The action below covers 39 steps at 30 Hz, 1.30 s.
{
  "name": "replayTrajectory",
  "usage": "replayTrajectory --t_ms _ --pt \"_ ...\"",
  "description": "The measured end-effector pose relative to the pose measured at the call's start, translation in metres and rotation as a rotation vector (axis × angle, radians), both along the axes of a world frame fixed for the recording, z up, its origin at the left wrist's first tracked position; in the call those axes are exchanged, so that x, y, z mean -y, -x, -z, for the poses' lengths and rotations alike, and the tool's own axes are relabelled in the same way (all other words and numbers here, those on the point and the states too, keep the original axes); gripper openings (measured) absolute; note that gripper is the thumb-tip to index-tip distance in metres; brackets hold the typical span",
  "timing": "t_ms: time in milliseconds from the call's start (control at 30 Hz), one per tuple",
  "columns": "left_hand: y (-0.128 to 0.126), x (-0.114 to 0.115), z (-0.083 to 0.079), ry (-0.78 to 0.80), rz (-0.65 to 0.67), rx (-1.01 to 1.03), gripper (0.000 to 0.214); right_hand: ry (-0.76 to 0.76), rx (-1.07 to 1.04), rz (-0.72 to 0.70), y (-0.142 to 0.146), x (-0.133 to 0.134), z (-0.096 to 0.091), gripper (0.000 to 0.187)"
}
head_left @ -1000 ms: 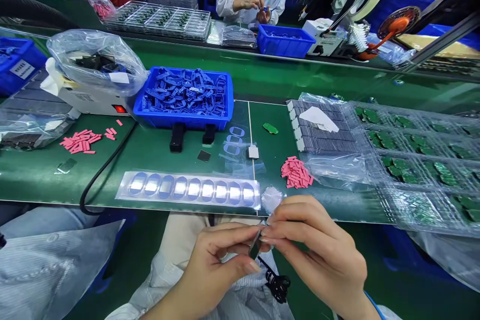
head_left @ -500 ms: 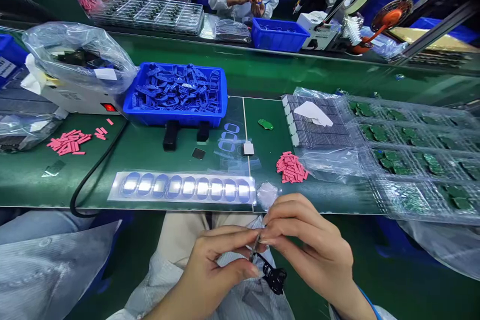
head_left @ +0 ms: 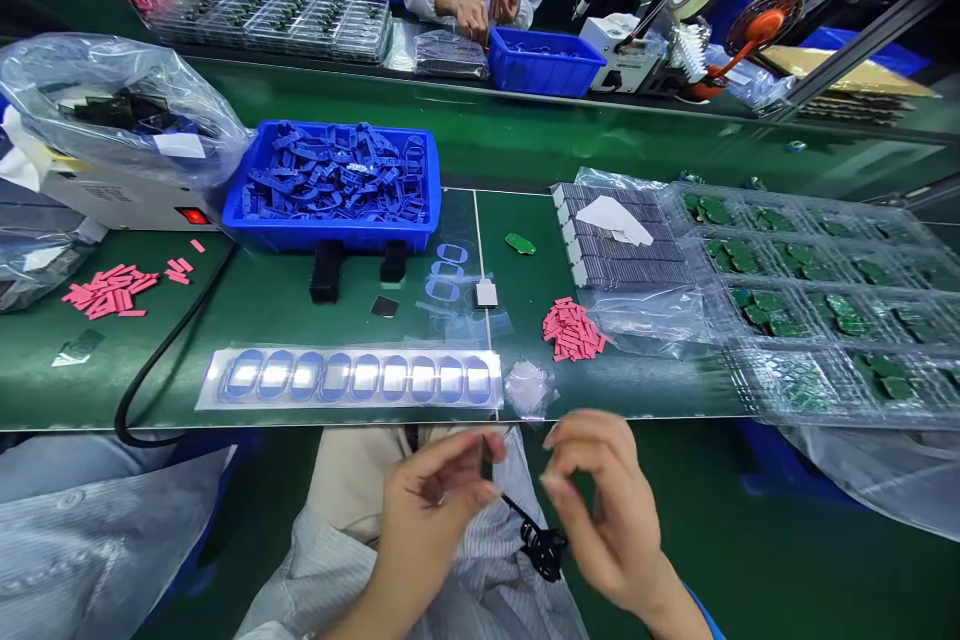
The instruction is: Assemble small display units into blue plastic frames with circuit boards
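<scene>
Loosely curled, the left hand (head_left: 427, 510) and right hand (head_left: 607, 510) flank a black part (head_left: 541, 548).

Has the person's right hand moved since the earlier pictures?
Yes: the fingertips of the right hand have drawn rightward, away from the left hand, judged against the clear plastic scrap.

Electronics factory line, green conveyor belt (head_left: 570, 140)

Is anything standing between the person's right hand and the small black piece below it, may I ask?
Nothing visible: the black piece sits just below and left of the right hand, apart from it.
</scene>
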<state>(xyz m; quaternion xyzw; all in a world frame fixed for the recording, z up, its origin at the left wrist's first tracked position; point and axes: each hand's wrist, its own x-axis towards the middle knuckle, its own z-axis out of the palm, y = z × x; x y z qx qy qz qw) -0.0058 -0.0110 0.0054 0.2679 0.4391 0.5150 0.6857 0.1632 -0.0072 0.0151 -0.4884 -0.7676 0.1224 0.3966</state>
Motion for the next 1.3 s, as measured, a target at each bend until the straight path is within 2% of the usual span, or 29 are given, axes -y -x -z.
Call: replayTrajectory --t_ms 67,167,233,300,400,500,567,633,700,767,833,867,967,1000,1067,1167,1233,1300 --pt "0.004 -0.003 0.006 0.043 -0.068 0.038 0.026 0.09 0.036 0.157 -0.007 -0.011 0.017 0.011" --pt "0.012 -0.007 0.011 0.085 -0.061 0.046 0.024 0.076 0.154 0.323 -0.014 -0.027 0.045 0.012" --pt "0.016 -0.007 0.011 0.094 -0.044 0.049 0.025 0.018 0.211 0.381 -0.016 -0.031 0.057 0.005" --pt "0.017 -0.007 0.009 0.107 -0.03 0.053 0.027 -0.033 0.258 0.352 -0.015 -0.029 0.062 0.012" --pt "0.015 -0.005 0.004 0.143 -0.073 0.046 0.029 -0.055 0.303 0.188 -0.014 -0.022 0.054 0.022" --pt "0.013 -0.005 0.0 0.155 -0.103 0.021 0.029 -0.047 0.295 0.1 -0.009 -0.016 0.035 0.026" --pt "0.012 -0.005 -0.001 0.132 -0.059 0.006 0.028 0.004 0.221 0.01 -0.002 -0.014 0.018 0.035" --pt "0.011 -0.005 -0.002 0.083 0.029 -0.017 0.027 0.039 0.144 -0.142 0.007 -0.013 0.002 0.044" --pt "0.011 -0.005 -0.003 0.03 0.11 -0.075 0.024 -0.018 0.118 -0.257 0.016 -0.014 -0.01 0.041" --pt "0.012 -0.005 -0.004 -0.008 0.15 -0.142 0.023 -0.137 0.113 -0.272 0.023 -0.015 -0.015 0.03" --pt "0.014 -0.005 -0.006 -0.022 0.171 -0.127 0.031 -0.14 0.022 -0.255 0.028 -0.014 -0.016 0.022" --pt "0.015 -0.005 -0.007 -0.019 0.212 -0.08 0.037 -0.08 -0.083 -0.252 0.03 -0.012 -0.015 0.02" --pt "0.015 -0.002 -0.01 0.055 0.414 0.134 0.055 0.248 -0.522 -0.288 0.036 -0.004 -0.011 0.024" --pt "0.014 -0.001 -0.011 0.096 0.461 0.207 0.057 0.344 -0.65 -0.313 0.038 -0.001 -0.01 0.028" --pt "0.01 0.002 -0.014 0.173 0.474 0.327 0.052 0.462 -0.798 -0.365 0.042 0.005 -0.009 0.029" --pt "0.005 0.005 -0.017 0.194 0.437 0.433 0.044 0.479 -0.783 -0.353 0.041 0.006 -0.01 0.032" --pt "0.004 0.004 -0.017 0.159 0.423 0.419 0.045 0.392 -0.668 -0.275 0.035 0.004 -0.014 0.029" --pt "0.005 0.003 -0.016 0.1 0.385 0.325 0.044 0.242 -0.494 -0.189 0.027 0.001 -0.019 0.015"
